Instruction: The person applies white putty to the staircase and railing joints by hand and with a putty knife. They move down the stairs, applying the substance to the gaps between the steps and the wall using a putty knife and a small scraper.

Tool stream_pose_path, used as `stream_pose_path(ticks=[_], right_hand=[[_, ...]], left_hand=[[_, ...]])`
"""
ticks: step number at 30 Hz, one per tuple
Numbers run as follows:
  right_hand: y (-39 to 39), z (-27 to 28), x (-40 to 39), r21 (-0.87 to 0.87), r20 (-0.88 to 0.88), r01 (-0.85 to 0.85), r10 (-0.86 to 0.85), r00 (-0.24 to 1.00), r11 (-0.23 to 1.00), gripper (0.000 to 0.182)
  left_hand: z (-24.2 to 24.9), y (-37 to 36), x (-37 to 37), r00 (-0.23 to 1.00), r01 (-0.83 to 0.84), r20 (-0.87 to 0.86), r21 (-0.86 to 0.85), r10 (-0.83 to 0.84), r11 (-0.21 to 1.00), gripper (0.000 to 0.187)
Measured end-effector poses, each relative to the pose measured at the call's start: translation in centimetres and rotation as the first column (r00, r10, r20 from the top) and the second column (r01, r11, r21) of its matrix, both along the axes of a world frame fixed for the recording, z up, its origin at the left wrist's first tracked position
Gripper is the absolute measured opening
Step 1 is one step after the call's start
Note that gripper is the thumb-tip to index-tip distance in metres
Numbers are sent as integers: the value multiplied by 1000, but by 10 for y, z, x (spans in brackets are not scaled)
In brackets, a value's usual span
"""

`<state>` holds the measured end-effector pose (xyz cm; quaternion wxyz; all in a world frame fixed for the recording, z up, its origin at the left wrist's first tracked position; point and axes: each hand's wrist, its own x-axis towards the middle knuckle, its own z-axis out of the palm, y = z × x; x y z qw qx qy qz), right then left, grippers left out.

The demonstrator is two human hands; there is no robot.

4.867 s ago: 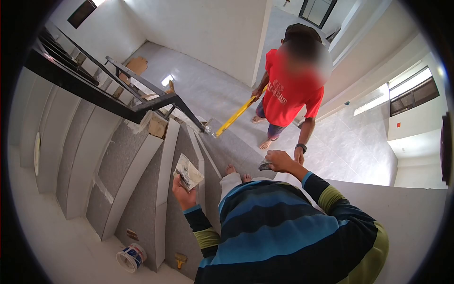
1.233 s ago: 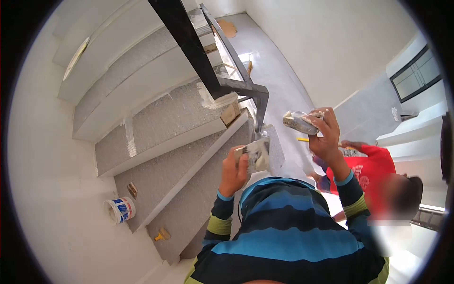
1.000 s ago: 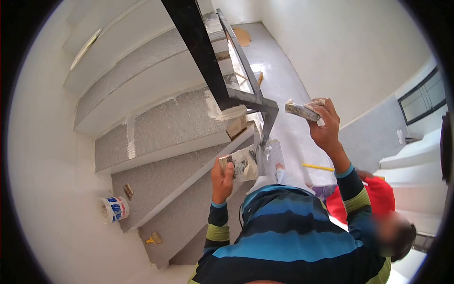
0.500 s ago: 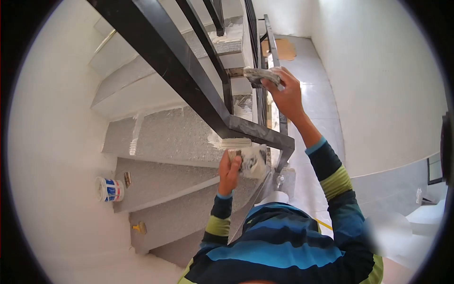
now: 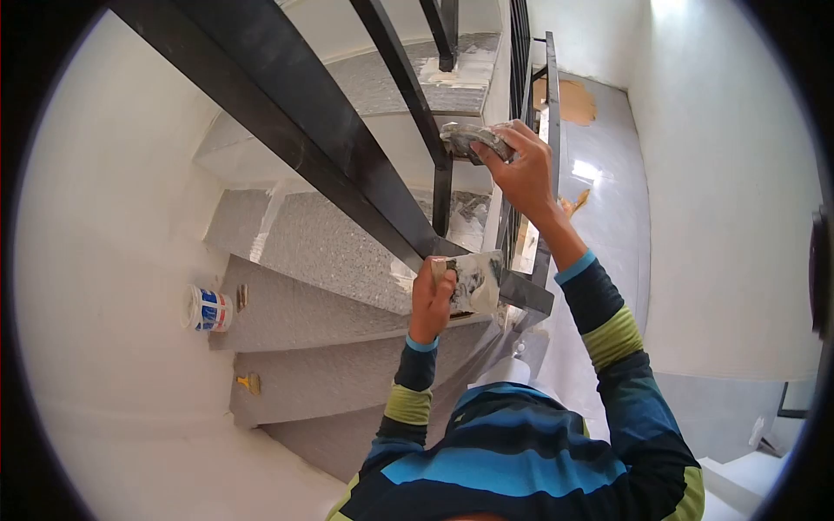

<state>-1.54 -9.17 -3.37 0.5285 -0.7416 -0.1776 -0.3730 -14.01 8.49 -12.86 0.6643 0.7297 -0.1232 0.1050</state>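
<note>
My left hand [image 5: 431,300] is closed round a wide scraper [image 5: 478,285], whose flat face is smeared with white and dark putty. That scraper overlaps the lower black rail at the corner of the stair railing [image 5: 347,156]. Higher up, my right hand [image 5: 524,169] grips a flat, putty-crusted scraper [image 5: 473,141] between thumb and fingers. Its far edge overlaps the foot of a black baluster [image 5: 415,87] in this view. White putty [image 5: 402,276] marks the grey speckled stair tread [image 5: 321,239] beside my left hand.
A white bucket with a blue label [image 5: 208,309] stands by the left wall, a small tool [image 5: 242,297] beside it. A yellow-handled brush [image 5: 250,383] lies on a lower tread. Brown cardboard [image 5: 569,100] lies on the tiled floor right of the railing.
The view has shifted, so the railing and stairs sit differently. My left hand has risen, and its scraper now shows its face flat in front of the rail. My right hand keeps its grip.
</note>
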Motion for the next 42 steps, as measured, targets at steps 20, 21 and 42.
stream_pose_path(ticks=[20,21,42], right_hand=[[-16,20,11,-110,100,60,-49,994,992,17],[-16,16,10,-117,90,61,-50,995,991,17],[-11,2,1,-178,32,231,-229,973,957,24]], left_hand=[[6,1,0,999,-20,30,52,18,998,14],[3,2,-2,1000,-17,20,46,17,999,14],[-9,2,10,989,55,139,-77,-44,995,14]])
